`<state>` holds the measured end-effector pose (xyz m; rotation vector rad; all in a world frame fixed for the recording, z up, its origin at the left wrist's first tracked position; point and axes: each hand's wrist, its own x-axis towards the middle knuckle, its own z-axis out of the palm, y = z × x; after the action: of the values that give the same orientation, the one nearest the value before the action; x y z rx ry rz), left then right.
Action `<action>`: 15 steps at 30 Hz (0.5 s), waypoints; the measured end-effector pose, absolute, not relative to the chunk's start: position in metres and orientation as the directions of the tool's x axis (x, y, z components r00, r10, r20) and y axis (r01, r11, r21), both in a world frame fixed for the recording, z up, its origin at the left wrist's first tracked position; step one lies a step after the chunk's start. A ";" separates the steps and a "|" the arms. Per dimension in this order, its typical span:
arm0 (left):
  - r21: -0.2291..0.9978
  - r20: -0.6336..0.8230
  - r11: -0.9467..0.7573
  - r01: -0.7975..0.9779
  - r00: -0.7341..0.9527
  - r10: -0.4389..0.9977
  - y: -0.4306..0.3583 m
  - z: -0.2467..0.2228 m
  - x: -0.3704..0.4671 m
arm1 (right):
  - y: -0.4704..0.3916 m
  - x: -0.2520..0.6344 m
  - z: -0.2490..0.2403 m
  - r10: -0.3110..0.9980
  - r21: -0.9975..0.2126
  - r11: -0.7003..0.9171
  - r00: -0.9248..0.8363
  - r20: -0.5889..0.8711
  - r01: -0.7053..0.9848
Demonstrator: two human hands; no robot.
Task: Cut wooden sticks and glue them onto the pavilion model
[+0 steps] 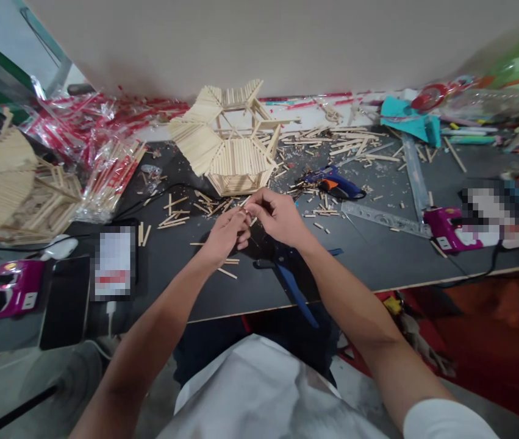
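My left hand point(228, 235) and my right hand point(279, 218) meet over the front middle of the table, fingertips pinched together. Whatever small thing they hold is mostly hidden by the fingers; a pale sliver shows between them. Just behind stands a model of thin wooden sticks point(241, 157), built of joined flat panels. Under my right wrist lies a blue-handled cutting tool point(292, 281), its jaws partly covered. Short cut sticks point(173, 214) are scattered left of my hands. A blue glue gun point(340, 184) rests on its side to the right.
A second stick model point(7, 189) and plastic-wrapped stick bundles point(110, 174) occupy the left. Two phones, one dark point(64, 302) and one lit point(113, 262), lie near purple power adapters point(19, 286). Clear rulers point(385, 219) lie right. Loose cables cross the left side.
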<state>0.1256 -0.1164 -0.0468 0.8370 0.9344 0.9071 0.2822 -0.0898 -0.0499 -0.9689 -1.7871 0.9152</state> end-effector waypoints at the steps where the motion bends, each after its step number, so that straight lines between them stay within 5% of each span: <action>1: 0.879 -0.283 0.383 -0.283 0.334 0.899 -0.116 -0.046 0.124 | -0.089 0.284 -0.049 0.900 -0.889 0.398 -0.286 0.330 0.226; 7: 0.815 -0.274 0.403 -0.417 0.335 0.901 -0.106 -0.038 0.100 | -0.085 0.298 -0.045 0.968 -0.976 0.210 -0.149 0.200 0.050; 15: 0.737 -0.216 0.367 -0.567 0.316 0.924 -0.104 -0.034 0.092 | -0.090 0.299 -0.045 0.973 -0.977 0.208 -0.110 0.202 0.040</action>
<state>0.0923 -0.1044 -0.0336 0.6048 0.6969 1.0642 0.2986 -0.0896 -0.0448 -1.0390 -1.4154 1.1042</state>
